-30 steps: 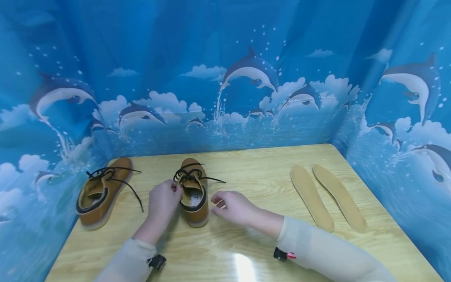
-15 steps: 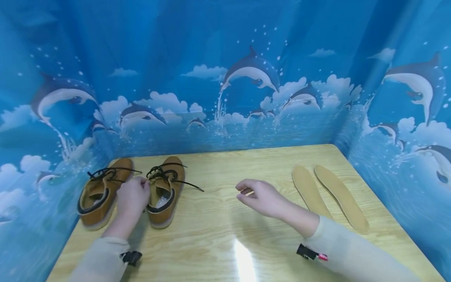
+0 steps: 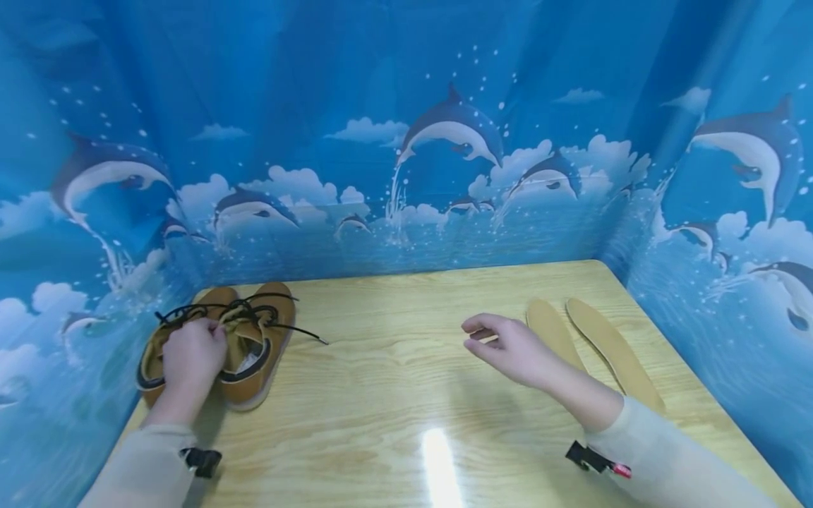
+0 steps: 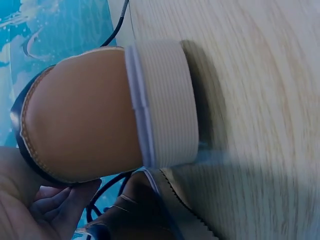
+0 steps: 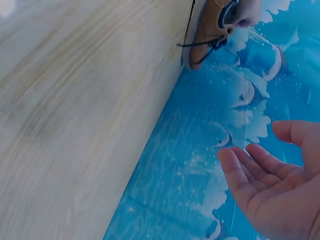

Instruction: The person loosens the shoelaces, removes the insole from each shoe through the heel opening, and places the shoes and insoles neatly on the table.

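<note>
My left hand (image 3: 193, 353) pinches the left collar edge of a brown leather shoe (image 3: 248, 388) with black laces. Its stitched heel (image 4: 80, 115) and pale ribbed sole fill much of the left wrist view. Close against its left side stands a matching brown shoe (image 3: 222, 295), partly covered by the left hand; both toes point to the back. Held over the table in front of the insoles, my right hand (image 3: 508, 349) has loosely bent fingers around nothing. In the right wrist view, its fingers (image 5: 237, 175) are spread from the thumb.
Two tan insoles (image 3: 615, 346) lie side by side at the right of the wooden table (image 3: 356, 423), partly behind the right arm. A blue dolphin-print curtain (image 3: 356, 162) encloses the back and both sides. One lace (image 3: 305, 331) trails right from the held shoe.
My left hand has moved the held shoe leftward from mid-left of the table to beside the other shoe. My right hand has moved away to the right, toward the insoles.
</note>
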A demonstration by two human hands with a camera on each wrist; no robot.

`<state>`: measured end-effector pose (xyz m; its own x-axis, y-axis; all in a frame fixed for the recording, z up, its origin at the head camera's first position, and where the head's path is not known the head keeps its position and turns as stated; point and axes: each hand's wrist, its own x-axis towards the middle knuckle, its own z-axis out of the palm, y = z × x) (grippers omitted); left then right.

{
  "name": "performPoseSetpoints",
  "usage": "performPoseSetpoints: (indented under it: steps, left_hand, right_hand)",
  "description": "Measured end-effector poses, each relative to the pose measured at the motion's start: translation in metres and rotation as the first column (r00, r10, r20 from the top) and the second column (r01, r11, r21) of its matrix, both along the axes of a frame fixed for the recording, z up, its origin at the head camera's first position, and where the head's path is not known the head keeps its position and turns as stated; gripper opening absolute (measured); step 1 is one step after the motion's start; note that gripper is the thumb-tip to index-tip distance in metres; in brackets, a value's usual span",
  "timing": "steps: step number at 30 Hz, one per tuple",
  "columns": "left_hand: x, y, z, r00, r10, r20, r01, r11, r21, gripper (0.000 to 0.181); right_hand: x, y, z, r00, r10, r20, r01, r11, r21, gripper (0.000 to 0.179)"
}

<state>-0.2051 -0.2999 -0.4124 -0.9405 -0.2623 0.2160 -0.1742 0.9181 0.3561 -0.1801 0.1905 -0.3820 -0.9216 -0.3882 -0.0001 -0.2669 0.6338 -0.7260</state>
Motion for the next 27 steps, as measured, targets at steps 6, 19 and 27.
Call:
performPoseSetpoints:
  steps: [6,19,27]
  left_hand:
    - [-0.009,-0.005,-0.004,0.998,0.032,0.044,-0.034,0.999,0.043,0.03]
    - [-0.016,-0.014,-0.002,0.986,0.09,0.137,-0.094,0.995,0.017,0.031]
    - [-0.005,-0.002,0.014,0.981,0.078,0.179,-0.074,0.997,-0.028,0.04]
  right_hand:
    - [0.003,0.014,0.006,1.0,-0.03,-0.001,0.03,0.999,-0.013,0.035]
    - [0.004,0.03,0.008,0.998,-0.056,0.014,0.057,0.998,-0.005,0.036]
    - [0.005,0.04,0.009,0.998,-0.061,0.004,0.061,0.998,0.032,0.035]
